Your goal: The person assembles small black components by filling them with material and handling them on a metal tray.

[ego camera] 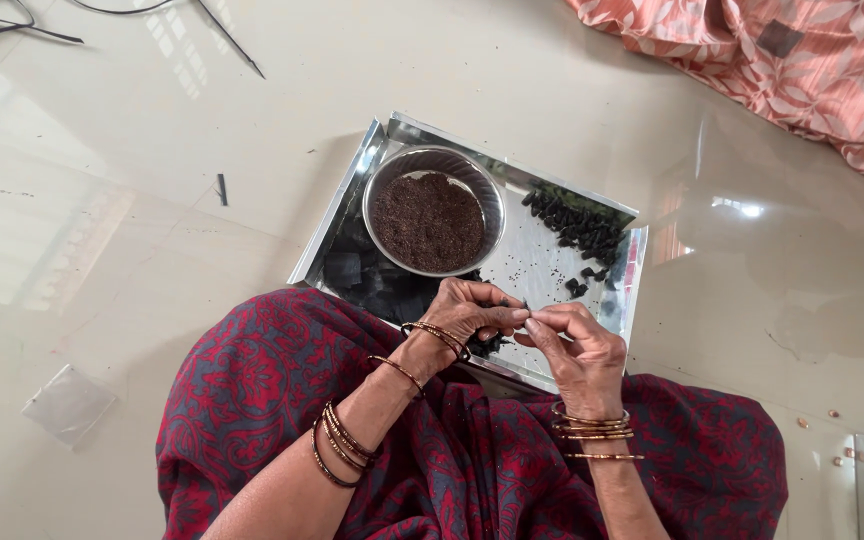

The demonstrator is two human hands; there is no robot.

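Tray (352, 200) on floor: bowl (433, 211) at far-left corner near full of seeds; pods (580, 228) far-right remain; left hand (467, 315) and right hand (577, 350) pinched together on one pod (524, 305).

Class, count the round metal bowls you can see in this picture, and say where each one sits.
1. The round metal bowl sits on the left part of the steel tray, filled with dark seeds, just beyond both hands.

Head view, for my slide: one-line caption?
Both hands pinch a small dark piece over a steel tray holding a bowl of dark seeds.
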